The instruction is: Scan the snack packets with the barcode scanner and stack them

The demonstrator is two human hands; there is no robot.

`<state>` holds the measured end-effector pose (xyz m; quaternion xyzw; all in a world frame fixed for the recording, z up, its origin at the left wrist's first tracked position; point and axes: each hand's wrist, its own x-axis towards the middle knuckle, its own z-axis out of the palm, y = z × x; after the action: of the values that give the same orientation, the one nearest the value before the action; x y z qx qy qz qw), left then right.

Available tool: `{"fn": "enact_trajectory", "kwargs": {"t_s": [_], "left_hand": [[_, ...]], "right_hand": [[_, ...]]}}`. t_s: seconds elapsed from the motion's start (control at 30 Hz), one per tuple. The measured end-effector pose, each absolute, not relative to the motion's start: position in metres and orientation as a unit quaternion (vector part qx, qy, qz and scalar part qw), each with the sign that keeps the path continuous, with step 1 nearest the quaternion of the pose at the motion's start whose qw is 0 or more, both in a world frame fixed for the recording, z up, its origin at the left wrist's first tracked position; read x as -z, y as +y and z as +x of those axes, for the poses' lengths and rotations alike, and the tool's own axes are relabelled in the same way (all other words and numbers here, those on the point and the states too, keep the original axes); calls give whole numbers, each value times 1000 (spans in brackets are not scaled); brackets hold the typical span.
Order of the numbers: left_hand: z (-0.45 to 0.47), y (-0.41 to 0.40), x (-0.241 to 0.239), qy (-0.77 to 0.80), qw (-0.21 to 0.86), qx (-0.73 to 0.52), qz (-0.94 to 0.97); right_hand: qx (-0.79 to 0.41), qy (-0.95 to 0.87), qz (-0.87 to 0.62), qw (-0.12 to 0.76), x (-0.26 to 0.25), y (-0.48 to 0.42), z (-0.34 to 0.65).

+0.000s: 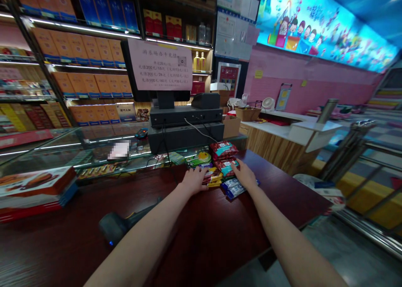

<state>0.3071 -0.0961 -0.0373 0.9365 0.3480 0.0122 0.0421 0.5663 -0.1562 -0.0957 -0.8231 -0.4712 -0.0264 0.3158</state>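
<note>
My left hand [194, 180] rests on the dark red counter, its bent fingers closed on the left end of some yellow and red snack packets [214, 179]. From the right, my right hand [245, 175] grips the edge of a red-brown and teal snack bag [226, 167]. A second bag of that kind [222, 148] lies just behind it. Blue and white snack packets [233, 189] lie in front, partly beneath my right hand. Behind my left fingers sits a green packet [198, 159] with a yellow round picture. My fingertips are partly hidden among the packets.
A black barcode scanner [114, 228] lies on the counter [201, 236], partly behind my left forearm. At the left is a red and white snack box [34, 190]. A register monitor with a paper sign [161, 65] stands behind the packets, beside a glass display case [97, 153].
</note>
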Motion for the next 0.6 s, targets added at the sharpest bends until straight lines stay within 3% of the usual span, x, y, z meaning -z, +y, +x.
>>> {"fn": "enact_trajectory", "kwargs": {"t_s": [0.6], "left_hand": [[229,-78,30,365,38,18,930]], "right_hand": [[56,-491,-803,333,97,-143,478]]}}
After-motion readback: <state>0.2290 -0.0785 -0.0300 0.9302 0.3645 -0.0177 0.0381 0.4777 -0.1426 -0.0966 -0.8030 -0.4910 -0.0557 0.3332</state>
